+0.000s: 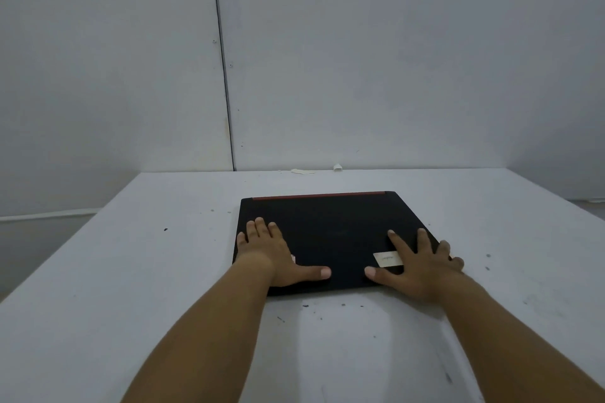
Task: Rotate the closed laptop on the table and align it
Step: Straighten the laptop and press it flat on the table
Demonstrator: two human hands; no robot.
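A closed black laptop (330, 232) with a red strip along its far edge lies flat on the white table (163, 271), its edges roughly square to the table. My left hand (271, 255) presses flat on the lid's near left part, thumb pointing right, little finger at the left edge. My right hand (419, 263) lies spread on the near right part, partly covering a pale sticker (384, 259), with its outer fingers wrapped over the right edge.
A white panelled wall (360, 59) rises right behind the table's far edge. Small scraps of pale tape (302, 171) lie at that edge. Dark specks dot the tabletop in front of the laptop.
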